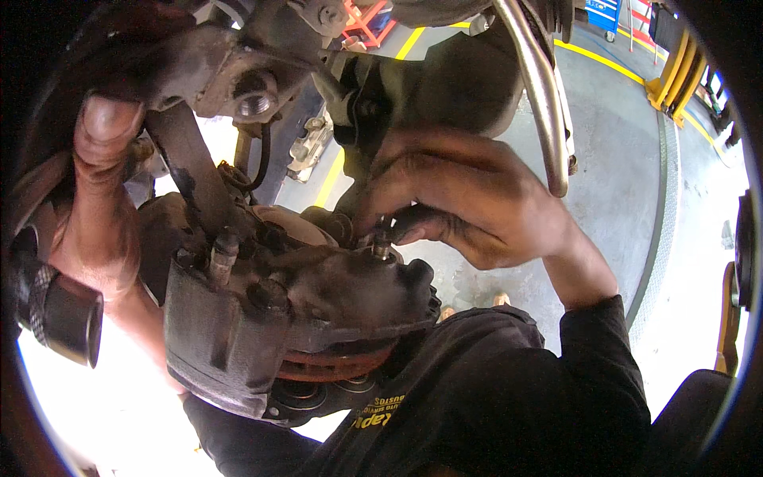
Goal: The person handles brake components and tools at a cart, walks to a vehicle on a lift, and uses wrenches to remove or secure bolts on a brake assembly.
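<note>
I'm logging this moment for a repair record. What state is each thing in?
Bulky dark metal caliper: grimy
Small silver threaded bolt: upright, partly protruding from the caliper
Bare left hand: thumb extended upward
Bare right hand: curled, fingertips at the bolt
Rust-red ridged metal part: partly hidden
Round threaded hole in dark metal: open

Left hand (99,234): bare, raised, thumb upright, fingers mostly hidden. Right hand (485,191): bare, arched, fingers bent leftward, thumb beneath.
</note>
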`<state>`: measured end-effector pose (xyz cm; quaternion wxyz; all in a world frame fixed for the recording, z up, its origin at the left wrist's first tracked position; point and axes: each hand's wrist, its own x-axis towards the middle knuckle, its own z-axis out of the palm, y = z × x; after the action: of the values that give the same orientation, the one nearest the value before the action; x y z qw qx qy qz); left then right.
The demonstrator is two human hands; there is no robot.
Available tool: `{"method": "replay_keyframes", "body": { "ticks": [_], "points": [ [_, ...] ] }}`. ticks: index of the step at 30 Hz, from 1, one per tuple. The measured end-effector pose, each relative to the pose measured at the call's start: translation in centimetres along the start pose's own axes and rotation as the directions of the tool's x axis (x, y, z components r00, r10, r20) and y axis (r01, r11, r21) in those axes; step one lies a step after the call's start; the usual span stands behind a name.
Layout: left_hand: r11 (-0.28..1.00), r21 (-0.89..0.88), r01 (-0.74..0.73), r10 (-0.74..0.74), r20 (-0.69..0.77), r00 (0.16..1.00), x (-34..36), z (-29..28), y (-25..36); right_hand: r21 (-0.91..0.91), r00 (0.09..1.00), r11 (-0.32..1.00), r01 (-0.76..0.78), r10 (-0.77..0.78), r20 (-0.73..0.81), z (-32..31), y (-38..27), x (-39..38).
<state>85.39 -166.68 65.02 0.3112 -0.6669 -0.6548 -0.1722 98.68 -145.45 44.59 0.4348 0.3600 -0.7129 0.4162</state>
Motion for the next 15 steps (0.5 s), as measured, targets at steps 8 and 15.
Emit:
{"method": "replay_keyframes", "body": {
  "ticks": [8, 15],
  "points": [
    [1.0, 0.022, 0.007, -0.007, -0.001, 1.0, 0.2, -0.3, 0.5, -0.266, 0.958, 0.92, 0.287, -0.273, 0.089, -0.7, 1.0, 1.1],
    [0.999, 0.038, 0.024, -0.024, -0.002, 1.0, 0.0, -0.5, 0.4, 0.007, 0.967, 0.996, -0.091, 0.087, 0.241, -0.8, 0.0, 1.9]
  ]
}}
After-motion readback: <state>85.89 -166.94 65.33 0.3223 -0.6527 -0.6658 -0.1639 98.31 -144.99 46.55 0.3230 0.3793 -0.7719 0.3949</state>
